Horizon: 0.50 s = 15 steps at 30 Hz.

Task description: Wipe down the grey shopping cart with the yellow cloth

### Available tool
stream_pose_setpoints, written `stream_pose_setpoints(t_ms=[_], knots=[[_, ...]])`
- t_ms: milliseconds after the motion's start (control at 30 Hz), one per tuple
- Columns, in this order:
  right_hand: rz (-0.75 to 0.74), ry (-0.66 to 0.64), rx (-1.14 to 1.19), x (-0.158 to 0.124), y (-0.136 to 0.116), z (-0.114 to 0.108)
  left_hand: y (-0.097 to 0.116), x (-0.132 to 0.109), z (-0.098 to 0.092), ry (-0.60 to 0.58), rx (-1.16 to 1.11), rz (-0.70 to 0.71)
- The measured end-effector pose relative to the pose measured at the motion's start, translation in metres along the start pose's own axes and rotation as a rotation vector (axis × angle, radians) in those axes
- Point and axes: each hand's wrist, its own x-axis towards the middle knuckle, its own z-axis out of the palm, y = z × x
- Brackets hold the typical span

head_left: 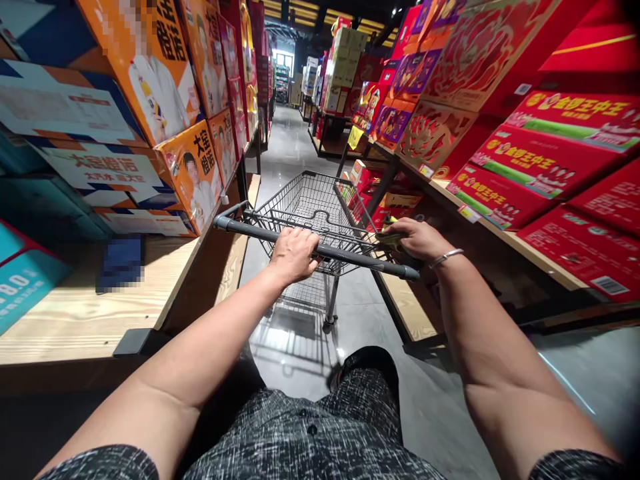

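A shopping cart (310,200) with a grey wire basket stands in the aisle before me. My left hand (295,253) is closed around the middle of its dark handlebar (245,229). At the right end of the bar, just above and beyond it, my right hand (417,239) is closed on a dark item with a yellow-green edge (393,227). What kind of item this is I cannot make out, as the fingers partly cover it. A silver bangle (447,257) circles my right wrist.
Orange cartons (193,173) are stacked along a wooden shelf (150,280) at left. Red boxes (515,170) fill the right shelf, whose lower wooden board (410,313) lies near the cart. A shiny grey floor (290,133) runs between the shelves into the distance.
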Motion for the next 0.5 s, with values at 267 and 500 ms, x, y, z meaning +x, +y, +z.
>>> stream_pose_setpoints(t_ms=[267, 500], knots=[[0.409, -0.115, 0.254, 0.046, -0.003, 0.017, -0.012, 0.008, 0.001, -0.044, -0.059, -0.081], [0.466, 0.287, 0.608, 0.008, -0.007, 0.05, -0.048, 0.014, 0.001, -0.117, -0.142, -0.107]])
